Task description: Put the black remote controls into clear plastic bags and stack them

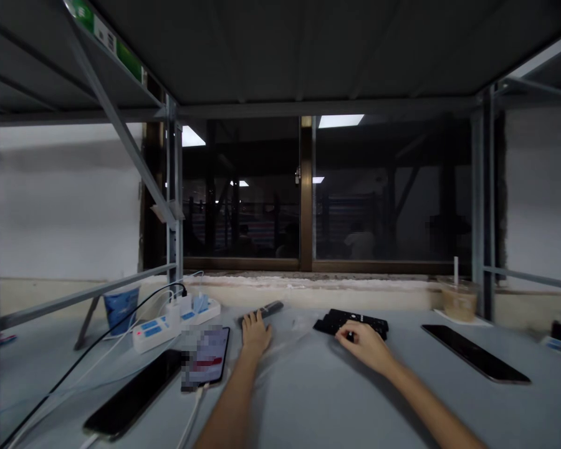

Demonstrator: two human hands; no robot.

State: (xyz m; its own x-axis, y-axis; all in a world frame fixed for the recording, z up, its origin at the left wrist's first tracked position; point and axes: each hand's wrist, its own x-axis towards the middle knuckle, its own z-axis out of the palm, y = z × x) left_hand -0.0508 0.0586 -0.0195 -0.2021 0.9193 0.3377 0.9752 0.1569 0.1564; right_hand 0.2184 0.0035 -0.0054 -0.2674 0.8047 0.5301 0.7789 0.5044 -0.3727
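My left hand [256, 332] lies palm down on the grey tabletop [303, 399], fingers stretched forward. Its fingertips meet the near end of a dark, elongated object [272, 308] whose kind I cannot make out. Further right, my right hand [367, 346] is curled with thumb and forefinger together, at the near edge of several flat black pieces [341, 318] with small light marks. Something small and dark shows at the pinch, too unclear to name. Between the hands lies what looks like thin clear plastic [302, 322].
Left are a lit phone [210, 358], a dark phone [135, 393], a white power strip [156, 330] with cables, and a blue cup [121, 310]. Right are another dark phone [474, 352] and a drink cup [459, 299] with a straw. A metal shelf [280, 50] hangs overhead.
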